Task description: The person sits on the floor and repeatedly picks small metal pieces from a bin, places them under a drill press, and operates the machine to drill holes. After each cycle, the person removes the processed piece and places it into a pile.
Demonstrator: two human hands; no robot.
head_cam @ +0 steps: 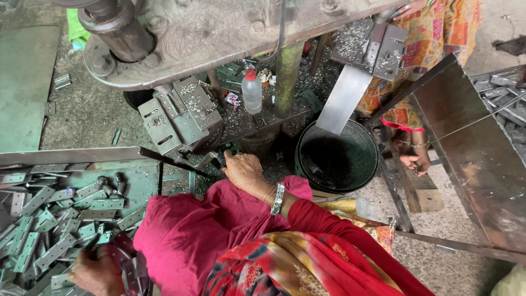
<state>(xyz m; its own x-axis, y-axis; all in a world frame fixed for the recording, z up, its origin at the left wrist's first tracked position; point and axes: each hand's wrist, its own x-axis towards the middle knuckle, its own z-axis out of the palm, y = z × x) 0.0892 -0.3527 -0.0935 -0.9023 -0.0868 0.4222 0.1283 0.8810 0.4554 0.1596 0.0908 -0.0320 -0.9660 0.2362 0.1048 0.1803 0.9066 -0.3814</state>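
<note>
Head view only. Left hand (94, 272) low in frame, fingers curled around a small metal hinge piece (127, 274); grip partly hidden by the red sleeve (186, 230), exact hold hard to tell. Piece's long axis looks roughly upright in frame, running away from the palm; which end leads not readable.

Right hand (244, 171) stretched forward to the press fixture (178, 118), fingertips down at its base; clenched or loose: cannot tell, nothing clearly held.

Left of left-hand fingers: tray (139, 183) heaped with flat hinge plates (41, 230), long axes scattered every direction. Ahead of right-hand fingers: plastic bottle (251, 90). Right of them: dark bucket (337, 159) under a metal chute (345, 98).

Progress judgement: pile large, one piece picked, fixture seat not visibly loaded, so most feeding left.

Another person's foot (413, 159) beyond the bucket.
</note>
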